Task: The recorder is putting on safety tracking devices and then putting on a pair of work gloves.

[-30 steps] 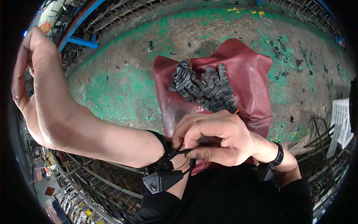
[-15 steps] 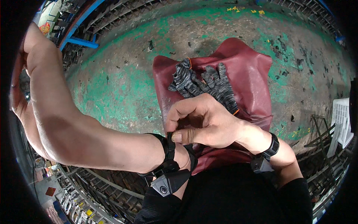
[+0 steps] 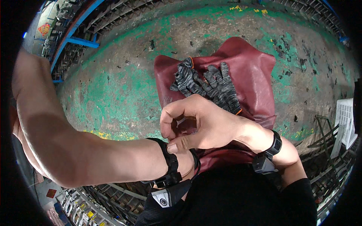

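Note:
My right hand (image 3: 203, 122) curls over my left arm, its thumb and forefinger closed at a black strap (image 3: 171, 162) around that arm. A small grey and black camera (image 3: 164, 199) hangs from this strap. My left arm (image 3: 109, 158) stretches left from the strap, then bends upward. My left hand (image 3: 32, 98) looms large at the left rim; its fingers are mostly cut off. A second black strap (image 3: 276, 147) with another small camera (image 3: 263, 165) sits on my right wrist. Beyond my right hand, grey knitted gloves (image 3: 224, 88) with orange cuffs lie on a dark red sheet (image 3: 256, 67).
The worn green and grey floor (image 3: 120, 90) has dark scraps strewn on it. Metal racks (image 3: 109, 196) run behind and below me. A blue frame (image 3: 81, 42) stands at the upper left. A white plastic crate (image 3: 345, 120) stands at the right beside metal bars.
My left arm has sunk a little and its hand has shifted toward the left rim. My right hand has moved slightly left, and the strap's raised end now lies lower under its thumb.

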A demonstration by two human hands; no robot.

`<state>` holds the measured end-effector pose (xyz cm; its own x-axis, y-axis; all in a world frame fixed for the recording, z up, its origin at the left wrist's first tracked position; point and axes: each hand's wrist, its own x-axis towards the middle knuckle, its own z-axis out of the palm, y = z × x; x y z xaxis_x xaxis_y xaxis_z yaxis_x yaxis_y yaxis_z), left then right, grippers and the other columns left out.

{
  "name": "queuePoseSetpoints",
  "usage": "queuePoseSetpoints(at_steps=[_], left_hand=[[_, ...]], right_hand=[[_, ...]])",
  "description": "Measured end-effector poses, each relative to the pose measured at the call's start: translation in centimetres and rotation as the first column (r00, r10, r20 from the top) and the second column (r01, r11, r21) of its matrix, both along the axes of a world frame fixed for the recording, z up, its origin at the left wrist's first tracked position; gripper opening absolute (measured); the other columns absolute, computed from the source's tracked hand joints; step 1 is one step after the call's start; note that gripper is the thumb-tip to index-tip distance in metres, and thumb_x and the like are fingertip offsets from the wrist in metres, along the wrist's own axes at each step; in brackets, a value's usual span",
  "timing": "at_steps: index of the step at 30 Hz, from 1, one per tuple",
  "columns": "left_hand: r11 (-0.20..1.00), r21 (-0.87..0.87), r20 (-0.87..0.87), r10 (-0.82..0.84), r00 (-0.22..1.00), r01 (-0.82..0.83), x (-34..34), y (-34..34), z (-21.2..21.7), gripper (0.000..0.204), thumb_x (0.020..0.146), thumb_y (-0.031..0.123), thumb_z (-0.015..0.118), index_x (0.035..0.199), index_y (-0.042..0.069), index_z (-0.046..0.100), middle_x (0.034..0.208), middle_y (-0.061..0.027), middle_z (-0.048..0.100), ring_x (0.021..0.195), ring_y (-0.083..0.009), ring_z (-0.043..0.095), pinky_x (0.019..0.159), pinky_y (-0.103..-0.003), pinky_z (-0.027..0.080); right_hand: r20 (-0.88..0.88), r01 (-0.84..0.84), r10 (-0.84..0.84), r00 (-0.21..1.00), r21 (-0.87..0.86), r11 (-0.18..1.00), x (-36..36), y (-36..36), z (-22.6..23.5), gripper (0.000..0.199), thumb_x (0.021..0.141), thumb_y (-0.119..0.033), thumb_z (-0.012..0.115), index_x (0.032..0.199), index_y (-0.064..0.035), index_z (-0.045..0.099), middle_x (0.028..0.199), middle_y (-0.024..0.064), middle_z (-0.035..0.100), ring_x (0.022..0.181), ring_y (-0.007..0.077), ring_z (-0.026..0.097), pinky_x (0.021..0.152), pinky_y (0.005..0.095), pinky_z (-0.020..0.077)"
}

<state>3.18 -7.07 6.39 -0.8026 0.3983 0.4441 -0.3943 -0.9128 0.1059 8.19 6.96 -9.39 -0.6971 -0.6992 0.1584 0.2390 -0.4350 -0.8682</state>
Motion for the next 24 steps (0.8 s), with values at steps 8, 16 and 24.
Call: queuePoseSetpoints(at_steps=[8, 16, 24], left_hand=[[0.959, -0.015, 0.159, 0.283, 0.946, -0.284, -5.0, -2.8, -0.5, 0.033, 0.098, 0.012, 0.061, 0.067, 0.004, 0.054, 0.068, -0.0005, 0.048, 0.064, -0.0143, 0.049, 0.076, -0.035, 0.042], [0.804, -0.168, 0.281, 0.594, 0.754, -0.571, -12.2, -3.4, -6.3, 0.005, 0.095, 0.004, 0.056, 0.098, 0.007, 0.053, 0.072, 0.0034, 0.043, 0.062, -0.0130, 0.042, 0.073, -0.037, 0.037], [0.798, -0.280, 0.467, 0.600, 0.650, -0.534, -14.3, 2.1, -11.1, 0.009, 0.092, 0.009, 0.063, 0.099, 0.006, 0.058, 0.074, 0.0005, 0.048, 0.062, -0.0135, 0.043, 0.066, -0.032, 0.039]], right_hand=[[0.121, -0.049, 0.047, 0.992, 0.020, 0.999, -0.1, -0.6, -2.6, 0.019, 0.093, 0.001, 0.079, 0.108, -0.0006, 0.068, 0.101, 0.0007, 0.067, 0.093, 0.0069, 0.063, 0.082, 0.0250, 0.0523], [0.686, 0.157, 0.103, 0.720, -0.305, 0.939, 0.6, -1.7, -4.3, 0.041, 0.110, -0.025, 0.059, 0.142, 0.0002, 0.061, 0.130, 0.0080, 0.069, 0.116, 0.0157, 0.064, 0.102, 0.0332, 0.0497], [0.567, 0.029, 0.514, 0.643, -0.690, 0.723, 0.1, -4.1, -4.5, 0.074, 0.114, -0.060, 0.030, 0.149, 0.0011, 0.053, 0.140, 0.0301, 0.063, 0.137, 0.0435, 0.058, 0.122, 0.0517, 0.0420]])
